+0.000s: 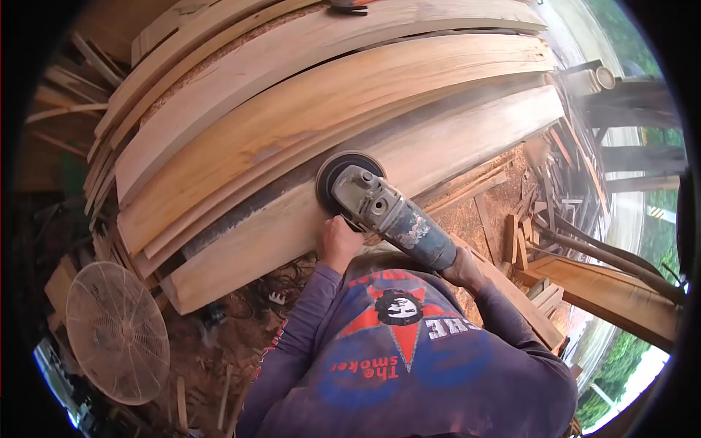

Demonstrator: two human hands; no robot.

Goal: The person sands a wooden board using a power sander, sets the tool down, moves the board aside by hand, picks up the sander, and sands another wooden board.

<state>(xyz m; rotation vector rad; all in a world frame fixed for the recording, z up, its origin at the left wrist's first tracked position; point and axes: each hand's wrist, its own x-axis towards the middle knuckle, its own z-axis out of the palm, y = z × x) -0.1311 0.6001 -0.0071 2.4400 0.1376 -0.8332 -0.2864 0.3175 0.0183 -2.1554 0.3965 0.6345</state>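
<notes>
Fan (pixel 117 332) lower left; wide boards (pixel 328 95) lie beyond near plank (pixel 248 255). Sander (pixel 409 228) slants across plank, disc over it. Left hand (pixel 341 244) closed beside sander's head; right hand (pixel 464 270) grips its rear, elbow bent.

sander (pixel 394 213): disc underside hidden | left grip (pixel 339 246): clasped part hidden | claw tool (pixel 350 9): cut by top edge

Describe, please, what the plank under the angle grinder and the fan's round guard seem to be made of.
Plank: wood, apparently bare, given its pale, matte, streaked surface.
Fan guard: probably metal wire, judging by thin, close strands; it looks dull, any coating unclear.
</notes>
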